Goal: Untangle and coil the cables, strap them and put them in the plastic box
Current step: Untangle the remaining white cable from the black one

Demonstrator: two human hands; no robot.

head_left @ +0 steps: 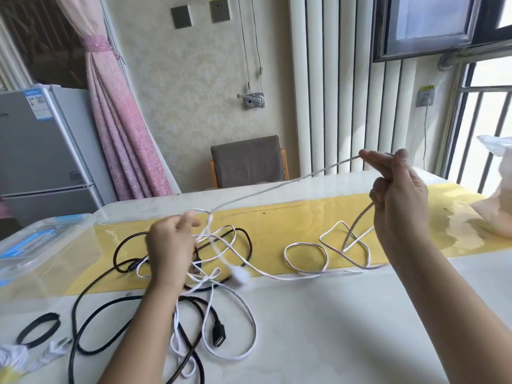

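Surface: white table (346,328) with a yellow runner (291,214) across it; radiator and window behind.
Tangle: white cable (249,353) and black cable (80,300) knotted at near left; two loose white loops lie further right on the runner.
Hands: well apart. The left hand (170,245) curls round white strands at the knot. The right hand (399,195) is raised and pinches one stretch, which runs taut down towards the left hand.
Handling, white: probably light, thin and limp (should slip easily through fingers). A hard pull would likely tighten the knot.
Handling, black: looks thicker and springier, likely to hold its curves.
Where to hold: judged best near a free end, such as the USB socket (219,338), feeding it back through.
Storage: clear plastic box (41,245) at far left; black strap (38,329) at near left, neither in use yet.
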